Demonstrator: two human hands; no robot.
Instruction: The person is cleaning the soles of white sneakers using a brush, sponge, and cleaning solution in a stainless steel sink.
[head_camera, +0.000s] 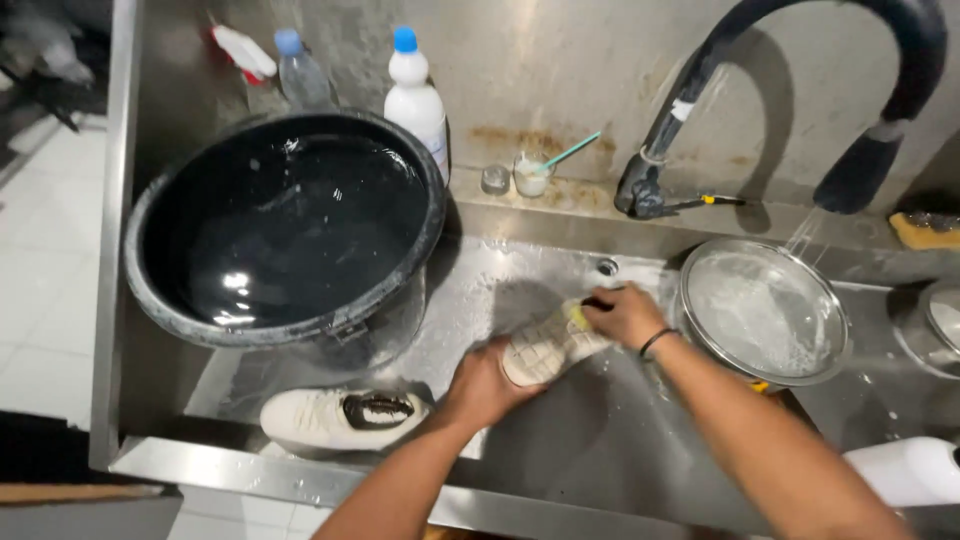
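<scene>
My left hand (482, 385) grips the heel end of a white shoe (545, 345) held sole-up over the steel sink (600, 440). Pressed on the sole near the toe is my right hand (625, 313), closed on a small brush (578, 315) with a yellow part showing. A dark band circles that wrist. The second white shoe (335, 415) lies on its side on the sink floor to the left, its dark opening facing me.
A big black tub of water (285, 225) fills the sink's left half. A metal bowl with soapy water (765, 310) sits at right under the black curved faucet hose (850, 60). Bottles (415, 95), a small glass with a toothbrush (532, 175) and a sponge (925, 230) line the back ledge.
</scene>
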